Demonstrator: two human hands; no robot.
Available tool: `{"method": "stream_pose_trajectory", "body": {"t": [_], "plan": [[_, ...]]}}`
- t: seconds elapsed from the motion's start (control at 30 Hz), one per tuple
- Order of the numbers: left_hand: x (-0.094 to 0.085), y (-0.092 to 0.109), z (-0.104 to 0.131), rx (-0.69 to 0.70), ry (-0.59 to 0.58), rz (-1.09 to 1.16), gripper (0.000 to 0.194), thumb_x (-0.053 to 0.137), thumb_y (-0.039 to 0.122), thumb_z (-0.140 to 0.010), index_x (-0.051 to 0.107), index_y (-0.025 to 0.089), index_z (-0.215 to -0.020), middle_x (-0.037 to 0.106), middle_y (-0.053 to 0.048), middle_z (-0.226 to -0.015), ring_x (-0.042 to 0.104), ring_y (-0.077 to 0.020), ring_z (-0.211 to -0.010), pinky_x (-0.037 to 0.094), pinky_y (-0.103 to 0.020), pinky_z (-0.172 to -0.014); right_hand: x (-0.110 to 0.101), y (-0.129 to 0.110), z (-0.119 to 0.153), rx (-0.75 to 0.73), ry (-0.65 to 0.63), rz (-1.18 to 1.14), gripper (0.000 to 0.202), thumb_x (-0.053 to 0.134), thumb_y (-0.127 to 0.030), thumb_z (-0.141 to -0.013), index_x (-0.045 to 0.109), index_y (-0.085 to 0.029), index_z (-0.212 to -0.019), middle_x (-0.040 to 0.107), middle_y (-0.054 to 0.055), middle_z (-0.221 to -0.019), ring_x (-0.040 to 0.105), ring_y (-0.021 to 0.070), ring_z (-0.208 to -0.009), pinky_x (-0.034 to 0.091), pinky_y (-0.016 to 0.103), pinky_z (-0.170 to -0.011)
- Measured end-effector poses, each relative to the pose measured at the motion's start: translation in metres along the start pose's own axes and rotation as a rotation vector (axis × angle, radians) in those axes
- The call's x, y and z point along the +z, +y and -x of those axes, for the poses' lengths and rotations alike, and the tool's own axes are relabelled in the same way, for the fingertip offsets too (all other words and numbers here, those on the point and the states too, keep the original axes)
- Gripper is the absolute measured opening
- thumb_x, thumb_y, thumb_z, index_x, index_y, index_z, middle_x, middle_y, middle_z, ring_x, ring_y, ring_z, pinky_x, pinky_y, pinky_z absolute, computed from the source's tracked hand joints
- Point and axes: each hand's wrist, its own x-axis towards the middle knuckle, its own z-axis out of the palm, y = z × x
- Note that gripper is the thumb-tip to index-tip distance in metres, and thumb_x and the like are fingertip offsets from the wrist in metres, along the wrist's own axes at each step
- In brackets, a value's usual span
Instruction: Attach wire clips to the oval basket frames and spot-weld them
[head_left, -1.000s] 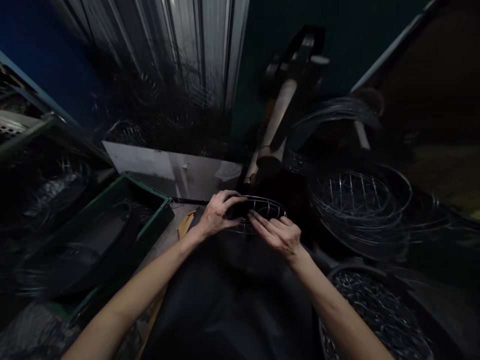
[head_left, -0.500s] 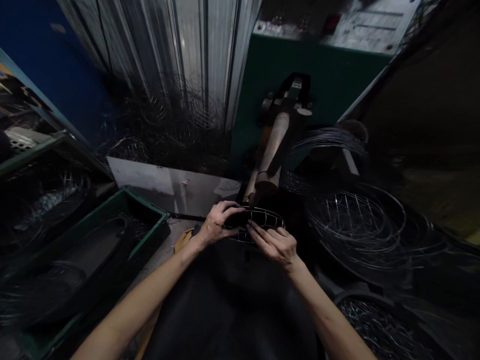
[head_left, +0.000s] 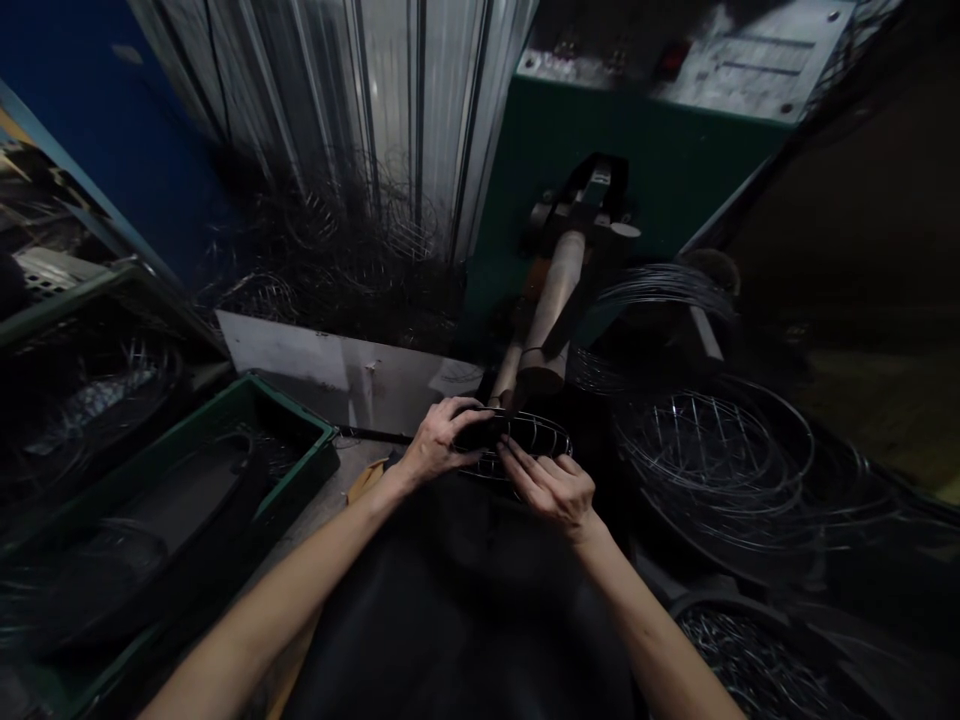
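A round wire basket-like frame (head_left: 551, 432) is held between my two hands, just below the tip of the machine's arm. My left hand (head_left: 436, 440) is closed around its left rim, thumb below and fingers above. My right hand (head_left: 551, 485) has its index finger reaching to the frame's middle, the other fingers curled at the right side; whether they pinch a small piece there is too dark to tell. Right above the frame end the machine's two metal rods (head_left: 551, 330), one thick and one thin.
The green machine (head_left: 675, 170) stands ahead. A green crate (head_left: 300, 470) with wire pieces lies to the left, behind it a white board (head_left: 322, 365) and tangled wire (head_left: 337, 230). On the right are wire rings (head_left: 705, 440) and a tub of short metal pieces (head_left: 750, 650).
The view has shifted slightly. Both hands and the wire frame stay almost in place; the frame's tilt looks a little different, its inside showing somewhat more.
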Motion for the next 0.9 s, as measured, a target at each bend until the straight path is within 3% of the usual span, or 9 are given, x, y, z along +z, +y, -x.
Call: {"method": "stream_pose_trajectory", "body": {"t": [0.37,0.63,0.77,0.83,0.9], "plan": [[0.004,-0.007,0.000,0.009,0.001,-0.033,0.052,0.067,0.025,-0.071,0.053,0.026,-0.122,0.053,-0.008,-0.120,0.050,-0.0251,-0.110,0.041,-0.041,-0.093,0.006,-0.002,0.003,0.051,-0.050,-0.050,0.041,0.049,-0.014,-0.088,0.052,-0.026,-0.127,0.063,0.001,-0.116,0.053,0.0076,-0.058,0.034,0.030,-0.053],[-0.001,-0.027,0.008,-0.009,-0.034,0.014,0.056,0.069,0.034,-0.071,0.050,0.028,-0.124,0.050,-0.008,-0.125,0.045,-0.0261,-0.119,0.038,-0.042,-0.098,0.014,-0.023,-0.002,0.266,-0.252,-0.173,0.038,0.041,-0.019,-0.092,0.053,-0.030,-0.126,0.060,0.001,-0.121,0.057,0.0101,-0.065,0.035,0.030,-0.058],[-0.005,-0.044,0.015,-0.034,0.059,0.020,0.068,0.068,0.041,-0.072,0.038,0.022,-0.131,0.047,-0.012,-0.126,0.045,-0.0266,-0.119,0.040,-0.044,-0.097,0.004,-0.032,0.007,0.542,-0.188,-0.256,0.035,0.036,-0.036,-0.093,0.059,-0.033,-0.118,0.067,0.003,-0.111,0.059,0.0124,-0.066,0.039,0.029,-0.061],[-0.007,-0.047,0.019,-0.027,0.100,0.063,0.068,0.066,0.044,-0.074,0.037,0.019,-0.130,0.048,-0.013,-0.124,0.048,-0.0261,-0.116,0.042,-0.043,-0.095,-0.015,-0.037,0.042,0.775,-0.152,-0.217,0.040,0.033,-0.046,-0.091,0.063,-0.031,-0.113,0.070,0.006,-0.099,0.060,0.0158,-0.067,0.040,0.030,-0.060],[-0.008,-0.048,0.024,-0.021,0.097,0.122,0.064,0.066,0.045,-0.074,0.040,0.019,-0.125,0.051,-0.010,-0.121,0.049,-0.0263,-0.113,0.043,-0.042,-0.095,-0.046,-0.041,0.095,1.025,-0.178,-0.096,0.046,0.033,-0.051,-0.089,0.065,-0.026,-0.110,0.071,0.009,-0.093,0.062,0.0197,-0.070,0.040,0.031,-0.060]]}}
